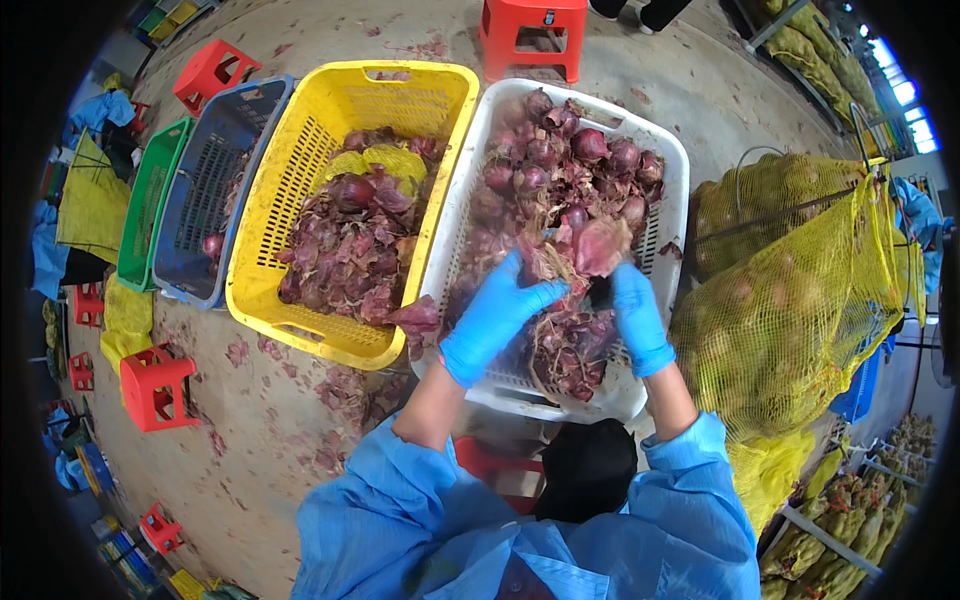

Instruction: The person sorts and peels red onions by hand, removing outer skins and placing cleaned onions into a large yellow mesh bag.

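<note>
Over the white basket (672,175), my blue-gloved left hand (505,315) closes on a red onion (600,245) with pale, dry skin and a straw-like stalk. My right hand (640,315), gloved the same, is curled close against the onion's right side. A small dark shape shows between the hands, but I cannot make out what it is or whether the right fingers hold it. Several red onions (590,146) fill the far part of the basket. Under my hands lie more onions and loose skins (568,360).
Left of the white basket stands a yellow basket (316,75) with onion skins and a few onions, then a blue basket (183,230) and a green one (150,185). Full yellow mesh sacks (780,330) crowd my right. Red stools (157,385) stand about the skin-littered floor.
</note>
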`<state>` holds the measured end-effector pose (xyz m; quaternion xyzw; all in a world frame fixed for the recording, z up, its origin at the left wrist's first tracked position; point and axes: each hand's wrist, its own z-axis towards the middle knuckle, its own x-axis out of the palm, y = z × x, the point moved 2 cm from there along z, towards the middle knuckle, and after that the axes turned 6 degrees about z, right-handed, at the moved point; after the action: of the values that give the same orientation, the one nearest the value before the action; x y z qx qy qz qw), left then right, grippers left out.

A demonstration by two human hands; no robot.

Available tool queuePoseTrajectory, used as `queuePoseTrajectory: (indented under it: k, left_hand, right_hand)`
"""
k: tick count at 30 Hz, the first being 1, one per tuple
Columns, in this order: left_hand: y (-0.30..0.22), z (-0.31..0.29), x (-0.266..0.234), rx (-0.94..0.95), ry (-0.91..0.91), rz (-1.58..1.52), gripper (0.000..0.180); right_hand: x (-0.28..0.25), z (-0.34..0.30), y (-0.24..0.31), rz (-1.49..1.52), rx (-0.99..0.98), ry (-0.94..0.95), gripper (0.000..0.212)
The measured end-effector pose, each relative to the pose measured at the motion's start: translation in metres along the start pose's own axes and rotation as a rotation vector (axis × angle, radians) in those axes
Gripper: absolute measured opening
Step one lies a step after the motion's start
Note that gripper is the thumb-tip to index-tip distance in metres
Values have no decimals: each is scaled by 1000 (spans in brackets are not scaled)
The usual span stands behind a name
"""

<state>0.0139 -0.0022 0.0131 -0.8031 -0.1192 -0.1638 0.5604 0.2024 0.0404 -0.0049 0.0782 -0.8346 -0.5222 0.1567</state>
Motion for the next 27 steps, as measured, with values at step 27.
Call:
queuePoseTrajectory:
  k: [27]
  left_hand:
    - [15,10,-34,304,-81,-269,53]
  right_hand:
    - [104,11,61,-530,-570,227,87]
